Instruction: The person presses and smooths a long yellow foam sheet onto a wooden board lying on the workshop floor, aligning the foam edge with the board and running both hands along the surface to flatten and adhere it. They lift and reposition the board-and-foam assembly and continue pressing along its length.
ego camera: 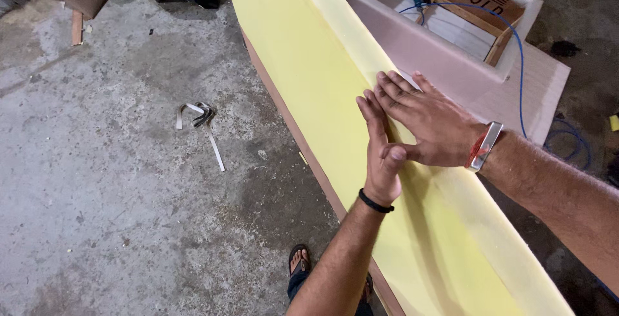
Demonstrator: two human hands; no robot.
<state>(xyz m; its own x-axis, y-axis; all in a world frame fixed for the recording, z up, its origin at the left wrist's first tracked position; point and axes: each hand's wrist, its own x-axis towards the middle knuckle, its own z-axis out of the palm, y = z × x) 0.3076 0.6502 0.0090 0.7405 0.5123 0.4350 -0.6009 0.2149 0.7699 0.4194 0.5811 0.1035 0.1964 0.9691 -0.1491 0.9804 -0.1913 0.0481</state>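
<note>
while both palms lie flat on the yellow foam sheet (322, 90), left hand (382, 161) has fingers pressed together, pointing toward 12 o'clock. right hand (429, 122) touches it from 3 o'clock, fingers close together, thumb out. foam covers a long board running 11 to 5 o'clock. blue cable (509, 39) at 1 o'clock, strap scraps (203, 122) at 9 o'clock on the concrete floor (97, 193).

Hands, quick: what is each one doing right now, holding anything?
Left hand: open and flat, pressing on the yellow foam sheet, holding nothing.
Right hand: open, fingers spread flat on the foam's upper edge, holding nothing.
</note>
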